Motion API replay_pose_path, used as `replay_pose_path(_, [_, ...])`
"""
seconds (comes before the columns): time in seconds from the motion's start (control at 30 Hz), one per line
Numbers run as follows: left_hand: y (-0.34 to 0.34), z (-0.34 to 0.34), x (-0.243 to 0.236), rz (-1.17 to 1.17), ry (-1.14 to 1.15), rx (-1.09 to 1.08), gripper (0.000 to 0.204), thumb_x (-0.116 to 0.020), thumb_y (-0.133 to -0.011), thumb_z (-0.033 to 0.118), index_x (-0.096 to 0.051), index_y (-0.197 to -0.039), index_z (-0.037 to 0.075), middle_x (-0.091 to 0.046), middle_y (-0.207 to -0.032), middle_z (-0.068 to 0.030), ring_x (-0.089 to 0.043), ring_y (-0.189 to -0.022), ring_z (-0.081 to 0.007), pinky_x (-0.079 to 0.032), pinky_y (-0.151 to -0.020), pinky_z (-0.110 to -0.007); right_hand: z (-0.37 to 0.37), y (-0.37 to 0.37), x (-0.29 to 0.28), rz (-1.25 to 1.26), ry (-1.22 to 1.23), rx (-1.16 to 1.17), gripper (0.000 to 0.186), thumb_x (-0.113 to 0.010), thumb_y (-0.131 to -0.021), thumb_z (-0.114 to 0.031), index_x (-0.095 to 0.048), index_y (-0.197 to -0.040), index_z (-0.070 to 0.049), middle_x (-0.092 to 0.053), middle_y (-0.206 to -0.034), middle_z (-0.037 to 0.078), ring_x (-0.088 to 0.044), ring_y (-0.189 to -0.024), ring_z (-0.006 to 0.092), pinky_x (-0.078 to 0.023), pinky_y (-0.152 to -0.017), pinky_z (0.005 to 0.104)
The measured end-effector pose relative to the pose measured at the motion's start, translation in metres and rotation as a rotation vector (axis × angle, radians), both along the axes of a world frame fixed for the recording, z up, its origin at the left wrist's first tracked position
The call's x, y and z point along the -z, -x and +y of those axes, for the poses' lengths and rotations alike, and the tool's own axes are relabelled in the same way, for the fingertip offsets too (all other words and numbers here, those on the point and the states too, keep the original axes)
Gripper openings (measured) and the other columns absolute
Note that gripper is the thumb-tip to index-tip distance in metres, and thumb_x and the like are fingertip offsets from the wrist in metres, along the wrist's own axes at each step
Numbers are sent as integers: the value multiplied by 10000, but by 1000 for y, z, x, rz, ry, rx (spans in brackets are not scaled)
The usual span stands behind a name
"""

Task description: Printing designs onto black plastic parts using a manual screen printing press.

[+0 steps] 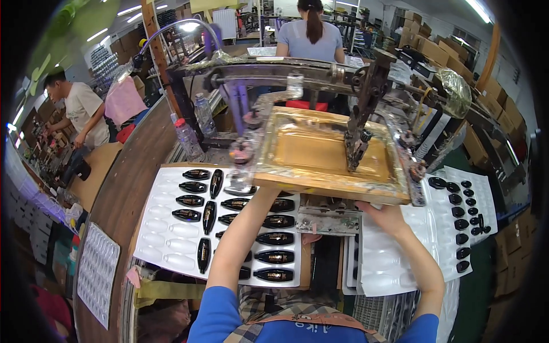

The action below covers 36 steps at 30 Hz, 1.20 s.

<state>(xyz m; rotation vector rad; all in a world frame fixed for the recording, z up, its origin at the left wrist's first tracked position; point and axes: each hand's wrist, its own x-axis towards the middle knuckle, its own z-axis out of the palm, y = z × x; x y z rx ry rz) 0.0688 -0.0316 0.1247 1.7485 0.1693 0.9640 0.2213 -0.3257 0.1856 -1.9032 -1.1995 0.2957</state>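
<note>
A wood-edged printing screen (331,186) with an amber mesh is held in a screen-printing press, over a small metal platform (329,222). My left hand (273,196) reaches under the screen's left front edge, so its fingers are hidden. Beside the platform's right end is my right hand (386,218), partly covered by the screen; whether it holds anything does not show. Left of the platform, a white moulded tray (166,243) carries several glossy black bottle-shaped pieces (276,239) with gold print. Another white tray (383,274) lies under my right forearm.
Small black oval pieces (459,224) lie on a white sheet at the right. Behind the left tray stands a plastic bottle with a red cap (187,140). An empty moulded tray (98,275) sits at the far left. Two other people are further off, at the left and beyond the press.
</note>
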Motion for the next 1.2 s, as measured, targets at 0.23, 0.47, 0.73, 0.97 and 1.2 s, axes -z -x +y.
replay_pose_path(0.23, [68, 13, -22, -22, 250, -130, 148, -559, -833, 93, -601, -949, 13, -589, -869, 6, -505, -772, -50, -399, -706, -181, 34, 26, -10, -63, 265, -17, 584, -597, -757, -440, -467, -1148, -25, -523, -1113, 177, -482, -1049, 292, -366, -892, 337])
replay_pose_path(0.47, [248, 61, 61, 81, 214, -736, 161, -552, -823, 76, -582, -939, -31, -591, -796, -54, -556, -739, -107, -463, -657, -226, -65, -73, 45, -347, 376, 336, 459, -504, -801, -251, -436, -1176, 5, -407, -1234, 237, -397, -1138, 354, -300, -959, 394])
replay_pose_path(0.73, [288, 58, 110, 615, 117, -1033, 155, -573, -775, 66, -591, -914, -1, -595, -865, -114, -569, -769, -203, -452, -696, -294, -191, -267, 72, -714, 736, 734, 427, -496, -822, -301, -425, -1164, -55, -447, -1169, 181, -530, -925, 378, -458, -748, 443])
replay_pose_path(0.97, [203, 28, 49, 348, -458, -1042, 108, -557, -760, 42, -595, -857, 14, -567, -917, -144, -515, -878, -288, -398, -792, -356, -150, -214, 43, -725, 429, 740, 429, -485, -834, -327, -399, -1113, -12, -517, -1038, 229, -518, -880, 415, -425, -730, 448])
replay_pose_path(1.2, [32, -46, -19, 482, -283, -175, 324, -495, -820, 216, -516, -1067, 9, -547, -1066, -187, -490, -1046, -322, -416, -838, -378, -138, -174, 37, -660, 15, 583, 304, -459, -864, -192, -455, -1111, -15, -483, -1102, 159, -515, -958, 279, -445, -760, 340])
